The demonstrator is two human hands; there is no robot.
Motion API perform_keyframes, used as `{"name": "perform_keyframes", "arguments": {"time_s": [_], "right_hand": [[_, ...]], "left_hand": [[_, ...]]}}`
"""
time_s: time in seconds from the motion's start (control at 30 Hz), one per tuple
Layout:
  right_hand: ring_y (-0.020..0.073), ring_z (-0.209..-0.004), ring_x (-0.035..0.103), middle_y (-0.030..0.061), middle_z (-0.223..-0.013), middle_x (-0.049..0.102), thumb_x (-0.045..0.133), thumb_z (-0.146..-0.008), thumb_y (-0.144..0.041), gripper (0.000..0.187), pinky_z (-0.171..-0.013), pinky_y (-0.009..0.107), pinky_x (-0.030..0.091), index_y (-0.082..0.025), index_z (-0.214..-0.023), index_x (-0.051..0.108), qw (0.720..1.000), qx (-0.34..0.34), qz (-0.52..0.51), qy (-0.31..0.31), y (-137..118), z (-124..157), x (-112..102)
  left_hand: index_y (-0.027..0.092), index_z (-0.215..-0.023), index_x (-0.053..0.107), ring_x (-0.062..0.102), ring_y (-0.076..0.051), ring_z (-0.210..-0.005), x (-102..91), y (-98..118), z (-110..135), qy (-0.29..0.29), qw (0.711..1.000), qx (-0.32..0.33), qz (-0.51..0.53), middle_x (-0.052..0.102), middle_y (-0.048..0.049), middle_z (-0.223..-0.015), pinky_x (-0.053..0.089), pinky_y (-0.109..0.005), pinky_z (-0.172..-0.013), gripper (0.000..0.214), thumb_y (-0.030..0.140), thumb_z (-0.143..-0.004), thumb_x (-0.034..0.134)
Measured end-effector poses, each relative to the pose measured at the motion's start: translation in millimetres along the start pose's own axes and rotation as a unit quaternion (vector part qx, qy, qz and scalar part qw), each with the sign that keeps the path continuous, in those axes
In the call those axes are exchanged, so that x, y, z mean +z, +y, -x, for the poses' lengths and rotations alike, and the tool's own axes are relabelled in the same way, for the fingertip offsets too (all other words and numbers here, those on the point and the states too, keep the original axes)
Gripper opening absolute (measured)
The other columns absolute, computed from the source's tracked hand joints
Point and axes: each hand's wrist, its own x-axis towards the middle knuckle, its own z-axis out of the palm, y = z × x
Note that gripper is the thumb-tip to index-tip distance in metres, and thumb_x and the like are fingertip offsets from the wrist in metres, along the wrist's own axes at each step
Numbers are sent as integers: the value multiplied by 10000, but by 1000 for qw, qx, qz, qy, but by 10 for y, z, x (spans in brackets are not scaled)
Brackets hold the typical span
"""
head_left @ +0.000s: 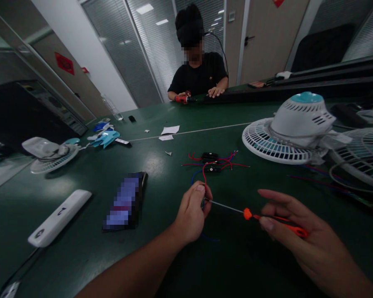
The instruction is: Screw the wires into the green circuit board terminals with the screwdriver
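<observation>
In the head view my left hand [189, 215] pinches a small dark part [202, 203] mostly hidden by the fingers. A red wire [204, 176] and a blue wire [192, 177] rise from about that hand. My right hand [304, 231] grips a screwdriver [248, 214] with an orange and black handle. Its thin metal shaft points left, and its tip meets the part between my left fingers; the exact contact is hidden. Just beyond, two black modules [209, 157] with red and blue leads lie side by side on the green table [161, 265].
White fan housings [301, 124] stand at the right, and another fan part [51, 154] lies at the left. A phone [124, 203] and a white power strip [60, 217] rest left of my arm. Across the table a person [199, 74] holds a red tool [182, 99].
</observation>
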Motion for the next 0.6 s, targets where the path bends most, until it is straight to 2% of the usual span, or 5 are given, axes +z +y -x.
{"name": "perform_keyframes", "arguments": {"time_s": [0.07, 0.17, 0.3, 0.43, 0.6], "right_hand": [[167, -589, 623, 20, -764, 680, 699, -737, -505, 449, -485, 242, 509, -264, -1112, 646, 999, 15, -35, -5, 33, 11, -1], [188, -571, 633, 35, -740, 699, 620, -772, -591, 514, -426, 252, 486, -253, -1160, 614, 993, 77, -88, -4, 42, 36, -4], [183, -434, 579, 9, -501, 645, 502, -786, -701, 666, -381, 258, 453, -206, -1227, 569, 989, 142, -47, -17, -28, 56, -6], [163, -388, 539, -24, -448, 583, 509, -761, -728, 722, -347, 241, 412, -202, -1253, 561, 989, 148, 8, -21, -62, 49, -8], [146, -410, 524, -42, -454, 542, 515, -823, -651, 593, -357, 223, 395, -226, -1233, 577, 993, 108, 38, -32, -20, 36, -9]], "left_hand": [[175, -696, 497, 328, -76, -448, 8, 7, 1, -7, 1000, 4, -1, 393, 51, -591, 243, -180, -396, 370, 501, -849, 414], [173, -700, 498, 328, -75, -453, 15, 7, 2, -11, 1000, 9, -3, 394, 50, -599, 244, -179, -400, 366, 494, -854, 411], [175, -699, 497, 338, -77, -467, 10, -5, 2, -10, 1000, 3, 4, 400, 47, -619, 252, -177, -402, 363, 494, -854, 420], [171, -704, 506, 363, -80, -489, 0, 2, 2, -9, 1000, -3, 6, 417, 38, -642, 265, -173, -409, 370, 500, -851, 426], [173, -703, 500, 336, -74, -455, 2, 3, 1, -13, 1000, 7, 0, 401, 48, -614, 255, -179, -399, 374, 500, -861, 410]]}}
